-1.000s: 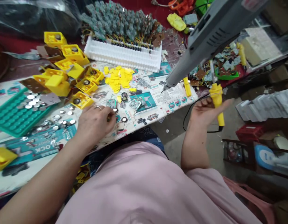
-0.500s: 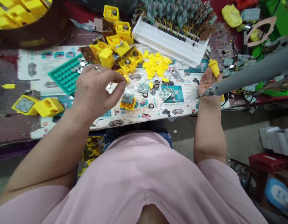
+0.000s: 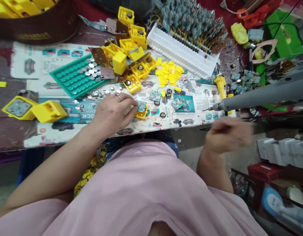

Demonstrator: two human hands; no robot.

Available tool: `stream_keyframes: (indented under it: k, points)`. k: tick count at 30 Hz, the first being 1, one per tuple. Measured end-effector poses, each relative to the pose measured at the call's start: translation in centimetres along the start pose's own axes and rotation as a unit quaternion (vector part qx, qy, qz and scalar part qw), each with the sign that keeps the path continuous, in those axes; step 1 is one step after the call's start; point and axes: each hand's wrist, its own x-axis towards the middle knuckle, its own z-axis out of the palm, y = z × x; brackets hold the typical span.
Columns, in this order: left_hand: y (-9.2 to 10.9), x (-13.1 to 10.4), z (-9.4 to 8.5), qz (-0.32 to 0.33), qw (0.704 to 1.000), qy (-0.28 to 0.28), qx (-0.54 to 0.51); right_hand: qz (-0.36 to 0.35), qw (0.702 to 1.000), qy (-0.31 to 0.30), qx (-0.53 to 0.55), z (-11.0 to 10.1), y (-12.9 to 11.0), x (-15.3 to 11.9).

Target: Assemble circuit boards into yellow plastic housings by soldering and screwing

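Observation:
My left hand (image 3: 114,113), with a ring on one finger, has its thumb and fingertips closed at the left edge of a small yellow case (image 3: 141,114). A green circuit board (image 3: 142,106) lies on that case, partly hidden by the fingers. My right hand (image 3: 227,135) is smeared by motion off the table's front edge, below the grey electric screwdriver (image 3: 254,95); its fingers cannot be made out. The screwdriver's thin bit points left over the table. Two loose boards, one on the left (image 3: 155,95) and one on the right (image 3: 177,103), lie beside small black-rimmed discs (image 3: 162,115).
A teal tray (image 3: 70,80) with silver discs lies at the left, near open yellow cases (image 3: 131,83). Yellow pieces (image 3: 168,72) are heaped mid-table. Behind stands a white rack (image 3: 183,54) of wired boards. A yellow-handled tool (image 3: 220,86) lies by the screwdriver.
My left hand has moved down and right to the yellow case. My right hand, open and palm up before, has come back toward me off the table. The view has shifted slightly.

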Motion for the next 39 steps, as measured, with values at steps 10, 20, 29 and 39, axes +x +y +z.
stream_keyframes:
  k: [10,20,29,39]
  points:
    - [1.6,9.0,1.9,0.057,0.997,-0.050,0.029,0.000,0.923,-0.316,-0.220,6.4,0.4,-2.3]
    - [1.1,9.2,1.2,-0.005,0.998,-0.064,0.011,0.357,0.908,-0.157,0.150,7.3,0.9,-1.5]
    - [4.2,8.2,-0.7,0.125,0.973,-0.096,-0.171,0.423,0.849,-0.179,0.264,8.3,0.3,-0.4]
    - [1.2,3.2,-4.3,0.026,0.988,-0.005,-0.150,0.146,0.983,-0.083,0.080,-11.7,1.1,2.6]
